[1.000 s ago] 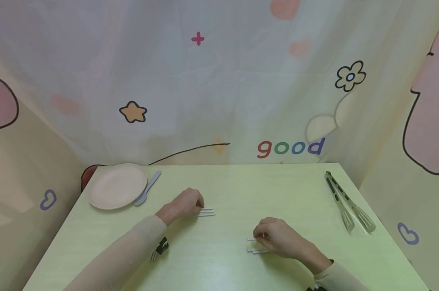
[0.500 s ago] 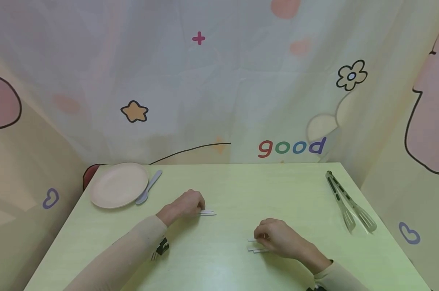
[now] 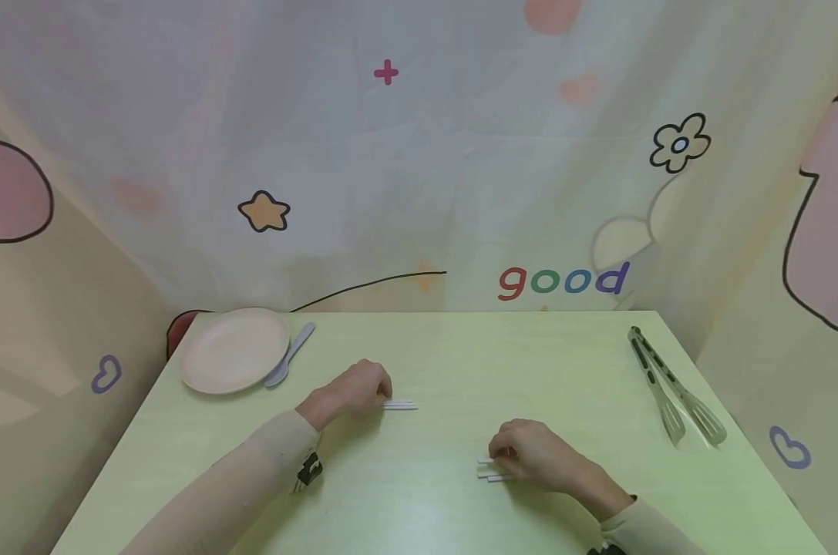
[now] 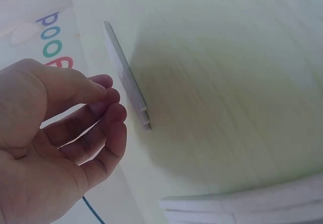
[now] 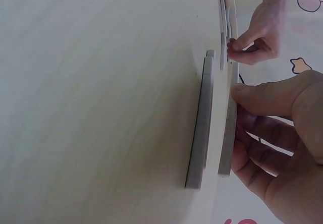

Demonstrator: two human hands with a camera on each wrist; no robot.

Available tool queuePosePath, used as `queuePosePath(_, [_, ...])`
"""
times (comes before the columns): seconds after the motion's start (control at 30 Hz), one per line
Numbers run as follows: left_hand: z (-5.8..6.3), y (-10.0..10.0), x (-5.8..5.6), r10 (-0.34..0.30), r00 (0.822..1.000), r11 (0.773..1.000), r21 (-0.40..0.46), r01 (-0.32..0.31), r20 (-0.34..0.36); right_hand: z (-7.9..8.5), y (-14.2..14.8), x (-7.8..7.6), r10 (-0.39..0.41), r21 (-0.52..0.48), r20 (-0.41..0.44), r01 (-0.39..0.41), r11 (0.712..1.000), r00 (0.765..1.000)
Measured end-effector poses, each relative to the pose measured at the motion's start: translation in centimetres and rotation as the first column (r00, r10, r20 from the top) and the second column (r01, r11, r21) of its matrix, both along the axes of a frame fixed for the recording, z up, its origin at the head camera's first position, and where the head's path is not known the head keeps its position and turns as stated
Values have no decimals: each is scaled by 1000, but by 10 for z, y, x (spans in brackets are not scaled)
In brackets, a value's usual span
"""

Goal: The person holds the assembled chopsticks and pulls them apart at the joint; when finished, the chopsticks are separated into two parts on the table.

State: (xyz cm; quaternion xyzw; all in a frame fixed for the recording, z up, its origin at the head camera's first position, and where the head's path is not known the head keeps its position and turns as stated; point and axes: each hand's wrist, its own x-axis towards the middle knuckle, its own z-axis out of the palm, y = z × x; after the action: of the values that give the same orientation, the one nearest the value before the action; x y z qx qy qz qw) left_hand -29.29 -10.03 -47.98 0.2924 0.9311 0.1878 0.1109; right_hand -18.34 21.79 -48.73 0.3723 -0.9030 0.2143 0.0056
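In the head view, my left hand is over three thin white sticks lying side by side on the table. The left wrist view shows the thumb and fingertips loosely curled together, right beside these sticks, with nothing between them. My right hand bends over a second group of white sticks nearer me. In the right wrist view, thumb and fingers pinch one pale stick. Two more sticks lie against each other, a narrow gap away from it.
A round pale plate sits at the back left, with a light purple spoon partly against its rim. Metal tongs lie at the right edge of the table. A patterned curtain hangs behind and at both sides.
The three sticks under my left hand were spread apart and now lie close together. My right hand and its sticks have hardly moved. The view has shifted slightly.
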Motion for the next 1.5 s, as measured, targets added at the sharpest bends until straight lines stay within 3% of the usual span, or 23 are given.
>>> queuePosePath(0.33, [3, -18, 12, 43, 997, 997, 67, -38, -70, -1, 2, -2, 10, 23, 25, -11, 1000, 1000])
queuePosePath(0.47, [4, -28, 22, 126, 988, 988, 97, -117, -91, -3, 3, -2, 13, 24, 33, -13, 1000, 999])
queuePosePath(0.67, [3, -47, 41, 334, 933, 940, 122, -319, -131, -7, 5, -1, 1, 23, 53, -2, 1000, 999])
queuePosePath(0.87, [-3, -69, 61, 456, 884, 887, 123, -444, -102, -8, 7, -2, -8, 18, 83, 7, 1000, 997])
queuePosePath(1.0, [-6, -78, 72, 490, 866, 870, 102, -482, -94, -9, 8, -2, -8, 15, 110, 7, 1000, 994])
queuePosePath(1.13, [-9, -88, 81, 501, 861, 865, 89, -494, -95, -10, 9, -3, -12, 6, 138, 11, 1000, 990])
queuePosePath(1.27, [-16, -95, 91, 512, 858, 858, 83, -507, -48, -12, 9, -2, -19, 1, 144, 19, 1000, 989])
queuePosePath(1.37, [-20, -97, 94, 519, 855, 851, 96, -516, -8, -13, 10, -2, -22, 1, 139, 22, 1000, 990])
queuePosePath(1.5, [-20, -98, 94, 521, 853, 849, 100, -518, -7, -11, 11, -4, -20, 2, 134, 19, 1000, 991])
